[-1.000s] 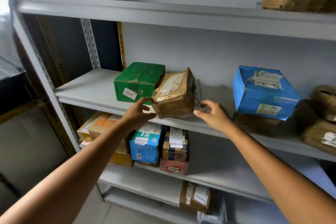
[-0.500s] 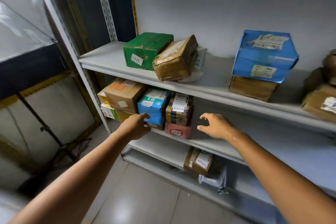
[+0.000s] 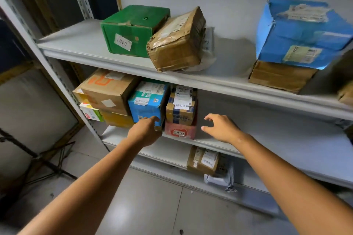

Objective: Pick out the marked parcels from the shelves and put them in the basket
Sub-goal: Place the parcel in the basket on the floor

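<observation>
So the flat red parcel with the white "0164" sticker (image 3: 180, 131) sits on the grey metal middle shelf (image 3: 267, 139), squashed under a taped-up brown cardboard box (image 3: 180, 108). The right hand (image 3: 222, 128) hovers just right of it, fingers spread, holding nothing. The left hand (image 3: 145, 132) is at the bottom front corner of the blue cardboard box (image 3: 147, 101) next door, fingers curled against it; honestly can't tell if it's gripping. A green cardboard box marked "0401" (image 3: 133, 28) is one shelf up.
</observation>
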The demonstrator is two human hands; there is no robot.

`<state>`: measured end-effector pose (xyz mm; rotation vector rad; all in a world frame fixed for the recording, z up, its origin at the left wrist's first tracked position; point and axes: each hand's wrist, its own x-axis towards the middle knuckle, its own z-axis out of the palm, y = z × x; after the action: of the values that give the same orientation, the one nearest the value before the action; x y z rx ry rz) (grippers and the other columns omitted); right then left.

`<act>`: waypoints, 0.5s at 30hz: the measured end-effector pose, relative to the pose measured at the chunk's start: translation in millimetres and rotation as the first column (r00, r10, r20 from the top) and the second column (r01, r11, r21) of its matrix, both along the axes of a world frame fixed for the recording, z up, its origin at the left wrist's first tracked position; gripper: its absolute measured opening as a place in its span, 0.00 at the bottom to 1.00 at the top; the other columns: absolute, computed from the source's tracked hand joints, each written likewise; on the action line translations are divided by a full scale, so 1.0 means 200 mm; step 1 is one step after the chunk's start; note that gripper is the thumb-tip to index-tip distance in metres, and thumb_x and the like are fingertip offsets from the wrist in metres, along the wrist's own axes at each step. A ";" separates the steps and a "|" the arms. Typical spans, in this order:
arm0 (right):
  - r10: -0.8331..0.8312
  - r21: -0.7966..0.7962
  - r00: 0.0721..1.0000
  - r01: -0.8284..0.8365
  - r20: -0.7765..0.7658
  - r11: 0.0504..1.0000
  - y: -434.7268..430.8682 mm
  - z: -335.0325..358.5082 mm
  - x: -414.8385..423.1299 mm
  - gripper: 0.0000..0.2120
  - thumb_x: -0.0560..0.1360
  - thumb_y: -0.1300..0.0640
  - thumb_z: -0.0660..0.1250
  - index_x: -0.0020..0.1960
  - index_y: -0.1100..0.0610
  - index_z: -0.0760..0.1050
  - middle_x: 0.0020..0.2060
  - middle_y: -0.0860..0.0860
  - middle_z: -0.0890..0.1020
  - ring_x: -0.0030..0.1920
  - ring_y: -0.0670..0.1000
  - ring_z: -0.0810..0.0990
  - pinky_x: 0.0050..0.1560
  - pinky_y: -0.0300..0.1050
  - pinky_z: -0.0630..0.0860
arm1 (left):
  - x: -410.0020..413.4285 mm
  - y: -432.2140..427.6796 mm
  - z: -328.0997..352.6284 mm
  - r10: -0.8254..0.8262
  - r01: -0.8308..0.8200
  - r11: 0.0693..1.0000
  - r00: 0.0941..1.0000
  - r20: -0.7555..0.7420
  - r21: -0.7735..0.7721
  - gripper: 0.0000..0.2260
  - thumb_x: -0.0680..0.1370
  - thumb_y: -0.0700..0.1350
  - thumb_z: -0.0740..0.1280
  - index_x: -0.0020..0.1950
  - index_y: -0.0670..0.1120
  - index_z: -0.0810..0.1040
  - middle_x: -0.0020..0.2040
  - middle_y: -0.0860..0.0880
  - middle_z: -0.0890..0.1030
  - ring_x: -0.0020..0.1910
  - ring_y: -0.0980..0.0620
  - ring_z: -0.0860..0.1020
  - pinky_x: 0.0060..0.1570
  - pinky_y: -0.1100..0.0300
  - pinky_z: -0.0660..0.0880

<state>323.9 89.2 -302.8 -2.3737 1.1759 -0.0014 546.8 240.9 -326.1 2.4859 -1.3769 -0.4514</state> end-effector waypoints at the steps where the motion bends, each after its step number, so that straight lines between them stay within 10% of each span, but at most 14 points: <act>1: -0.018 0.005 1.000 0.018 0.018 1.000 -0.01 -0.03 0.03 0.23 0.78 0.46 0.68 0.70 0.53 0.72 0.68 0.53 0.76 0.66 0.56 0.75 0.64 0.50 0.73 | 0.01 -0.03 -0.03 0.015 -0.015 1.000 1.000 -0.021 -0.018 0.24 0.76 0.54 0.69 0.70 0.52 0.71 0.62 0.44 0.78 0.58 0.45 0.78 0.57 0.49 0.78; 9: -0.131 0.061 0.977 0.122 0.170 0.991 -0.19 -0.28 0.22 0.23 0.78 0.45 0.68 0.70 0.53 0.72 0.67 0.54 0.76 0.65 0.56 0.75 0.60 0.47 0.73 | -0.02 -0.26 -0.20 0.094 -0.146 0.967 0.966 -0.239 -0.210 0.16 0.77 0.49 0.70 0.62 0.48 0.73 0.53 0.49 0.80 0.46 0.53 0.77 0.42 0.59 0.75; 15: -0.268 0.255 0.879 0.175 0.395 0.951 -0.30 -0.41 0.33 0.22 0.78 0.48 0.67 0.70 0.53 0.72 0.65 0.53 0.78 0.64 0.54 0.76 0.63 0.48 0.73 | -0.03 -0.37 -0.29 0.132 -0.238 0.936 0.921 -0.367 -0.261 0.22 0.76 0.46 0.70 0.68 0.50 0.68 0.55 0.53 0.79 0.51 0.53 0.79 0.52 0.52 0.80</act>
<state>389.9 28.2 -384.0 -1.9083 1.1563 -0.4309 540.8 167.0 -384.3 2.1374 -0.9772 -0.5566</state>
